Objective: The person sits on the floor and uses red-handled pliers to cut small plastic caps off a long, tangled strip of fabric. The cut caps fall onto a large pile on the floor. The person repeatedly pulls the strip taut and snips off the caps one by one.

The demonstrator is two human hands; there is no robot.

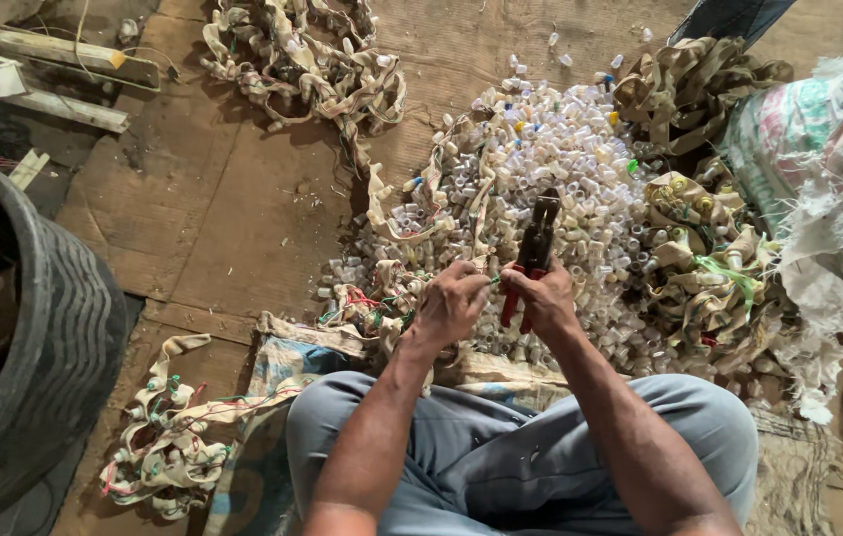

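Gripping red-handled pliers [534,250], the right hand [543,296] meets the left hand [451,303], whose fingers pinch a green wire [493,280].

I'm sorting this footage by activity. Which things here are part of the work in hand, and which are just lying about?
In use:
left hand
right hand
red-handled pliers
green wire
pile of small white plastic caps
tangled beige strips

Lying about:
tyre
wooden planks
woven sack
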